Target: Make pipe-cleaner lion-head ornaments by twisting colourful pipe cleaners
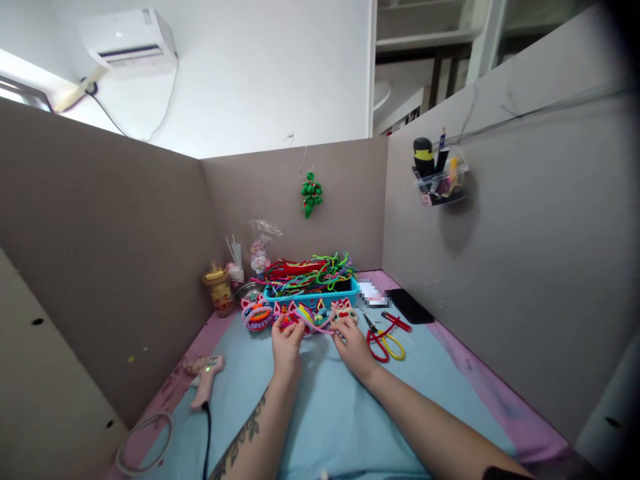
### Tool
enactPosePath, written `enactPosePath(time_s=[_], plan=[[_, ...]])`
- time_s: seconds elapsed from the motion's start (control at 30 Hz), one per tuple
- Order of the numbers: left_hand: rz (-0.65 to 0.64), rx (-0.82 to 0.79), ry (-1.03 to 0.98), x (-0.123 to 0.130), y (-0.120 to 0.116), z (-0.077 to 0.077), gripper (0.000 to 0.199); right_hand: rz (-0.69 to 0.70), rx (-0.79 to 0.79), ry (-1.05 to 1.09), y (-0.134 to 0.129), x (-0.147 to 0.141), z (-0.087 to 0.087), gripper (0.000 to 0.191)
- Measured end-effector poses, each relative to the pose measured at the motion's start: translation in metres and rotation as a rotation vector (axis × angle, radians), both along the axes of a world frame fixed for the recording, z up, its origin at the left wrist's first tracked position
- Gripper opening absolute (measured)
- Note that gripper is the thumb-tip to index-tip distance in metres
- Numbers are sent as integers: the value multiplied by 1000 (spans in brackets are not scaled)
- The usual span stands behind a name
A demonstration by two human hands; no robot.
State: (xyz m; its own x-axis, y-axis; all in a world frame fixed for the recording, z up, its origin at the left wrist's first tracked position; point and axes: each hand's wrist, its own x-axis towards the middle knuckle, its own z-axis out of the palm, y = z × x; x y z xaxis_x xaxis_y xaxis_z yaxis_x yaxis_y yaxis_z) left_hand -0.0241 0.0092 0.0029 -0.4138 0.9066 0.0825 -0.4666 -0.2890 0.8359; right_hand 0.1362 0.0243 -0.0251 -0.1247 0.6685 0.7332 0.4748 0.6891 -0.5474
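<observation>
A thin pink fuzzy strip (pixel 320 330) runs between my two hands, over the blue cloth. My left hand (pixel 288 340) pinches its left end, fingers pressed together. On the other end, the fingers of my right hand (pixel 349 337) are closed. Just behind my hands stands a row of colourful fuzzy pieces, with a purple and orange one (pixel 257 316) at the left and a cream and pink one (pixel 344 311) at the right. My fingers partly hide the pieces in the middle.
Behind the row, a blue tray (pixel 310 298) holds many coloured fuzzy stems. Red and yellow scissors (pixel 384 343) lie right of my right hand, near a black phone (pixel 411 306). A pink glue gun (pixel 206 381) and a lidded cup (pixel 219 291) are at the left.
</observation>
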Motion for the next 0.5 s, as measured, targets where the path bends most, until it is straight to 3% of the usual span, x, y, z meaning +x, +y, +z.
enactPosePath(time_s=[0.23,0.5], plan=[[-44,3,-3,2,-4,3,73,-60,-22,34,5,5,-2,19],[-56,5,38,3,-6,3,72,29,79,138,-12,4,15,15]])
